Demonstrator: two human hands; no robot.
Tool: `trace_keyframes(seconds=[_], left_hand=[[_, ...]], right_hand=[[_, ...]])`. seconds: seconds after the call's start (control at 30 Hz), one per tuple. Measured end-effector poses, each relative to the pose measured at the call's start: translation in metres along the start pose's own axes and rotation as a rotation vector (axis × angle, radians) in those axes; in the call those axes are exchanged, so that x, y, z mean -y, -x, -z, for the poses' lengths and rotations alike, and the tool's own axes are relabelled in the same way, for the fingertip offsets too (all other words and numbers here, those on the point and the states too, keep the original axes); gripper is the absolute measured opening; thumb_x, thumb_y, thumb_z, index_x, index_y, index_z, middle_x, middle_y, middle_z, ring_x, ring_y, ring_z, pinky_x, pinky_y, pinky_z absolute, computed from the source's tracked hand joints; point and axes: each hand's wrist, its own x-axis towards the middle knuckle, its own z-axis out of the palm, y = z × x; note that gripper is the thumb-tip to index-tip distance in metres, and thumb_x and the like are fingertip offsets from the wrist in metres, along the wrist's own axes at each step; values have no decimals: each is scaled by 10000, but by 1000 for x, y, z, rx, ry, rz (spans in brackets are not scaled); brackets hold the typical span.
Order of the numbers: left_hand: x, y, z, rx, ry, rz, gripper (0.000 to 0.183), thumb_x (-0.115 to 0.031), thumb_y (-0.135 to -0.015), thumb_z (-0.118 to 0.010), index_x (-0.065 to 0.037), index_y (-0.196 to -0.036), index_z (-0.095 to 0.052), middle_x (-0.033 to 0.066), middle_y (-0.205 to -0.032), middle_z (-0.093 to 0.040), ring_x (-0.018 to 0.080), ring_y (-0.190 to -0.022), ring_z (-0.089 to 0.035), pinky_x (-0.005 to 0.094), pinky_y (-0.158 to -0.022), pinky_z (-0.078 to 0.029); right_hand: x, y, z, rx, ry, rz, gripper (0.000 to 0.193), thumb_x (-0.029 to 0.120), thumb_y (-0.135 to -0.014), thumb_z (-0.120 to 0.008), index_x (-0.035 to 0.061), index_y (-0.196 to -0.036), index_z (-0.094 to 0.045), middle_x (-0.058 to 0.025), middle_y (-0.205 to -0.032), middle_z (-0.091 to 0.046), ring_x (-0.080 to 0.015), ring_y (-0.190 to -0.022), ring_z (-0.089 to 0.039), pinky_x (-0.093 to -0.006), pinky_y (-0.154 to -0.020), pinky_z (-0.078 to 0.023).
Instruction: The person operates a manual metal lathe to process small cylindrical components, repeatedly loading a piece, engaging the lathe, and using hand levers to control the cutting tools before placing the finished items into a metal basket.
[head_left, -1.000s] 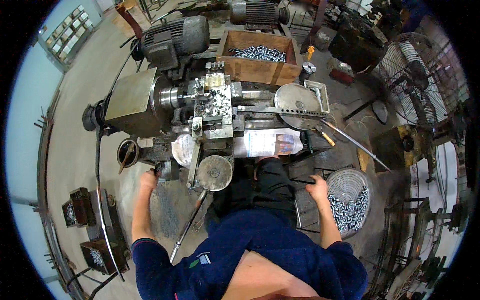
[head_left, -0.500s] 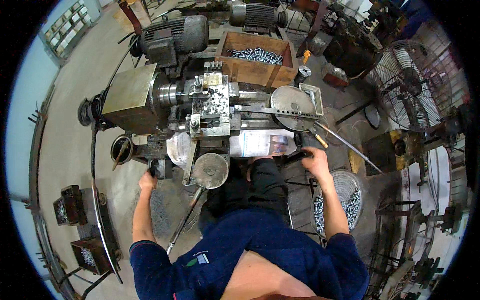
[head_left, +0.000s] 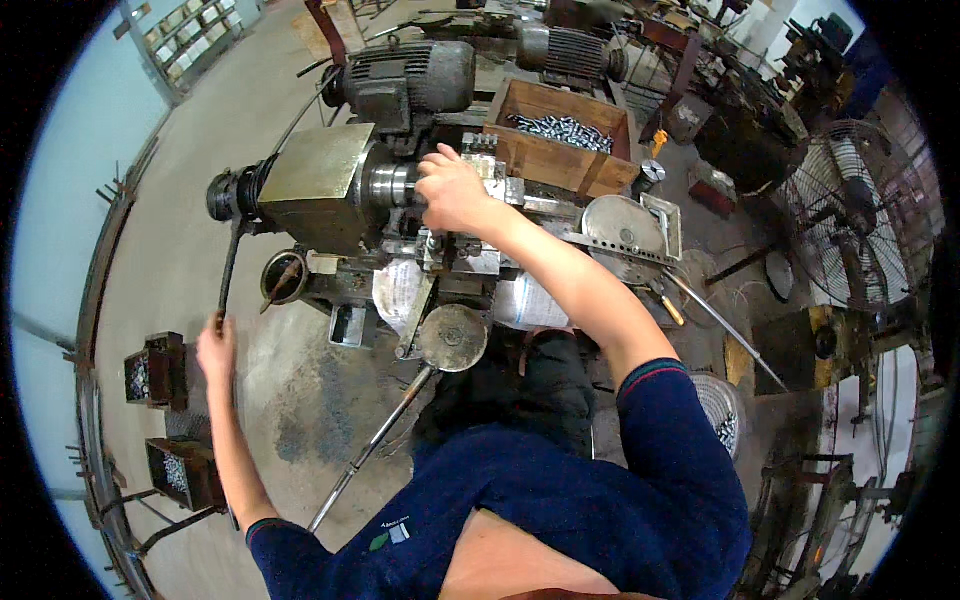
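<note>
My left hand [head_left: 216, 348] is closed round a long dark lever [head_left: 230, 272] that hangs from the left end of a small lathe's headstock [head_left: 318, 190]. My right arm reaches across the machine. Its hand [head_left: 455, 195] is over the tool slide, just right of the shiny spindle nose [head_left: 388, 187], with fingers bent toward it. Whatever those fingertips hold is hidden from me. Below the slide, a round-plate handle [head_left: 452, 337] has a steel rod slanting down from it. Right of my forearm lies a second round plate [head_left: 622, 225] with a perforated bar.
Behind the lathe stand a motor [head_left: 410, 80] and a wooden box [head_left: 545, 165] with many small metal parts. A small pot [head_left: 286, 276] hangs at the front left. Two dark bins [head_left: 155, 372] sit left; a basket [head_left: 712, 395] and a large fan [head_left: 850, 200] are right.
My right hand has left the handle by the right round plate and reached up to the spindle. My left hand has moved left from the machine's front onto the lever. The view has shifted.
</note>
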Motion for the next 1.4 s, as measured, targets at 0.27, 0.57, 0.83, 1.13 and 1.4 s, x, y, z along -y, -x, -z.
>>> trace_keyframes(seconds=[0.27, 0.57, 0.83, 1.13, 1.4], left_hand=[[99, 57, -9, -51, -170, 366, 677, -602, -853, -352, 7, -993, -612, 250, -926, -607, 420, -878, -571, 464, -779, -433], [65, 75, 3, 26, -235, 458, 668, -626, -784, -462, -37, -1059, -616, 200, -949, -630, 385, -902, -589, 457, -775, -448], [119, 41, 15, -144, -424, 279, 408, -433, -779, -570, -29, -824, -608, 173, -835, -626, 385, -801, -593, 460, -673, -458], [-17, 103, 7, -89, -271, 441, 380, -415, -718, -607, -61, -855, -614, 158, -844, -645, 364, -817, -610, 432, -730, -472], [-33, 115, -6, -21, -141, 371, 298, -314, -692, -615, -33, -786, -588, 182, -763, -628, 388, -779, -601, 443, -701, -463]], right_hand=[[21, -43, -2, 564, 225, -7, 249, 256, -665, -587, 146, -861, -696, -64, -929, -663, -237, -963, -584, -448, -1064, -196], [17, -42, -20, 552, 141, -12, 215, 268, -662, -626, 146, -826, -691, -65, -904, -670, -243, -917, -617, -423, -1066, -206], [8, -43, -39, 393, 169, 39, 206, 261, -582, -649, 97, -700, -687, -106, -772, -656, -267, -862, -606, -419, -1067, -224], [10, -44, -42, 407, 135, -26, 171, 241, -555, -653, 106, -657, -679, -98, -715, -650, -263, -828, -608, -394, -1048, -264], [15, -36, -27, 369, 210, -34, 204, 243, -595, -602, 74, -675, -683, -121, -727, -650, -282, -829, -596, -430, -1049, -249]])
